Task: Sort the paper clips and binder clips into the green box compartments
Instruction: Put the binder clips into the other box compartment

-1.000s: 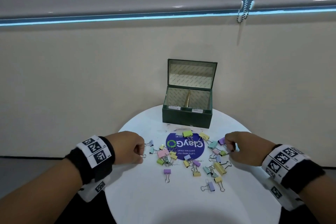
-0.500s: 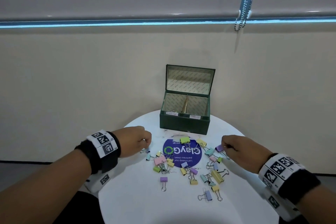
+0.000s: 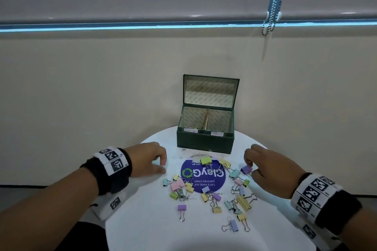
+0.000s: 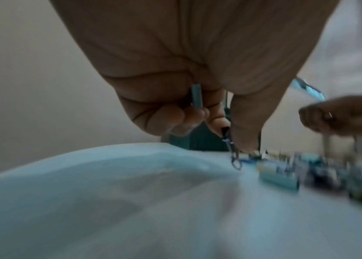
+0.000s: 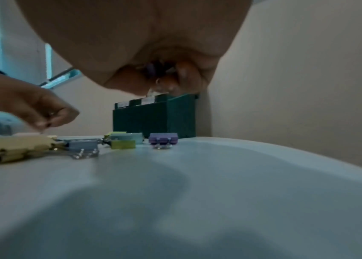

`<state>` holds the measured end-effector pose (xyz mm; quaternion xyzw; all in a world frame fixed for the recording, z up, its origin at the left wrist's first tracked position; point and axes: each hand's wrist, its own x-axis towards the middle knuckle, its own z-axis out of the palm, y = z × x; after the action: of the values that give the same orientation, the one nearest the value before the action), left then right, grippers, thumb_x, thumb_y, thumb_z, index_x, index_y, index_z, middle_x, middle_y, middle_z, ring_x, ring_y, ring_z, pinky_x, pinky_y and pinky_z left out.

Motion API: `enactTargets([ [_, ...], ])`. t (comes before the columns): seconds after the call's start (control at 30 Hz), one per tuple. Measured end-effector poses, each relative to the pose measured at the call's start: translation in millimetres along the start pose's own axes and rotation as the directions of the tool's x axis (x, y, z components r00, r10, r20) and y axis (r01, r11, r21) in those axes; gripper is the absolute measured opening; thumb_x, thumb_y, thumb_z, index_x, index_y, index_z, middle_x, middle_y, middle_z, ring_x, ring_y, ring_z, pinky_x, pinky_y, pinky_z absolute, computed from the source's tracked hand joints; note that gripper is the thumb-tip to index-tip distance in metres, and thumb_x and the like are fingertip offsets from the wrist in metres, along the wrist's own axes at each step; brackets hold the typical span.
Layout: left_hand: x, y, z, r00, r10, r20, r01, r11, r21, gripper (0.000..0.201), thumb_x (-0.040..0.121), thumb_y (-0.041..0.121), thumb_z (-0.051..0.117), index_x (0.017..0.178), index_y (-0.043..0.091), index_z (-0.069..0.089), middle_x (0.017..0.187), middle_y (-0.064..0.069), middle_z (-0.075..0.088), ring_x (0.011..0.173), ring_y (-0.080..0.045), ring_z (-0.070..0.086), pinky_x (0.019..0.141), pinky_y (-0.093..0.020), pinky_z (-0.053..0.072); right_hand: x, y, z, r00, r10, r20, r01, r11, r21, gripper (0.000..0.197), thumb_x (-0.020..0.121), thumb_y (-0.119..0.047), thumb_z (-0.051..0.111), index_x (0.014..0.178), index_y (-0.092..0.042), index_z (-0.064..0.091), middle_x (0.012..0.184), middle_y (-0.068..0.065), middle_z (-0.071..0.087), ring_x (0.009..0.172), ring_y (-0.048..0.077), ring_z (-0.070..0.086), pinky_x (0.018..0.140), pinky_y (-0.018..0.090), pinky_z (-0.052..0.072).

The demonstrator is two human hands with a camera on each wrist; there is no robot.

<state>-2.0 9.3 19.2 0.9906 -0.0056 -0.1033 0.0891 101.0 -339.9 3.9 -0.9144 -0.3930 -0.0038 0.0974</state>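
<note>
The green box (image 3: 205,141) stands open at the table's far side, with a divider between two labelled compartments. Several pastel binder clips (image 3: 206,189) lie scattered in front of it. My left hand (image 3: 161,164) hovers left of the pile; in the left wrist view it holds a pale blue binder clip (image 4: 196,98) against the palm and pinches a wire clip (image 4: 230,147) between thumb and finger. My right hand (image 3: 250,162) is curled over the pile's right edge, just above a purple binder clip (image 3: 246,169). In the right wrist view its fingers grip a purple clip (image 5: 151,70).
The round white table (image 3: 142,220) has a blue round sticker (image 3: 204,175) under part of the pile. A beige wall rises close behind the box. A bead chain (image 3: 273,6) hangs at the upper right. The table edge drops off near both wrists.
Both hands have shifted a little toward the box. A small clip that lay by my left fingers at the pile's left edge is gone from the table. The head view has tilted.
</note>
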Motion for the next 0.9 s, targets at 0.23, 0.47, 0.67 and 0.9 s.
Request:
enactTargets([
  [0.23,43,13,-43,0.958,-0.118,-0.260,0.022,0.938,-0.347,0.011,0.098,0.034,0.054,0.096,0.023,0.053,0.094,0.002,0.061,0.082,-0.016,0.055,0.076,-0.032,0.046,77,-46,-29,0.983,0.105,-0.151,-0.015,0.863,0.505,0.017,0.093,-0.004,0.044,0.080,-0.012,0.048,0.087,0.003,0.047,0.074,0.015,0.044,0.065,0.026,0.036],
  [0.47,91,47,-53,0.906,-0.290,-0.309,0.061,0.810,-0.583,0.012,0.099,0.027,0.049,0.108,0.019,0.049,0.087,-0.003,0.059,0.071,-0.018,0.053,0.063,-0.030,0.042,146,-85,-30,0.937,0.321,-0.137,-0.096,0.614,0.784,0.025,0.086,-0.027,0.043,0.107,-0.022,0.057,0.116,0.009,0.055,0.100,0.021,0.053,0.089,0.040,0.046],
  [0.67,93,40,-47,0.952,-0.220,-0.212,-0.010,0.669,-0.743,0.069,0.089,0.003,0.052,0.150,0.024,0.028,0.126,-0.014,0.060,0.109,-0.031,0.065,0.093,-0.049,0.055,139,-77,-20,0.985,0.122,-0.119,-0.027,0.802,0.597,0.059,0.099,-0.031,0.047,0.154,-0.019,0.030,0.156,0.007,0.037,0.139,0.023,0.040,0.115,0.046,0.034],
  [0.9,67,38,-31,0.978,-0.031,-0.206,-0.099,0.800,-0.591,0.079,0.091,-0.005,0.046,0.155,0.034,0.020,0.158,-0.002,0.033,0.141,-0.014,0.038,0.110,-0.029,0.039,77,-34,3,0.948,0.061,-0.312,0.048,0.942,0.331,0.035,0.092,-0.016,0.060,0.126,-0.025,0.059,0.122,-0.006,0.048,0.116,0.010,0.042,0.099,0.025,0.040],
])
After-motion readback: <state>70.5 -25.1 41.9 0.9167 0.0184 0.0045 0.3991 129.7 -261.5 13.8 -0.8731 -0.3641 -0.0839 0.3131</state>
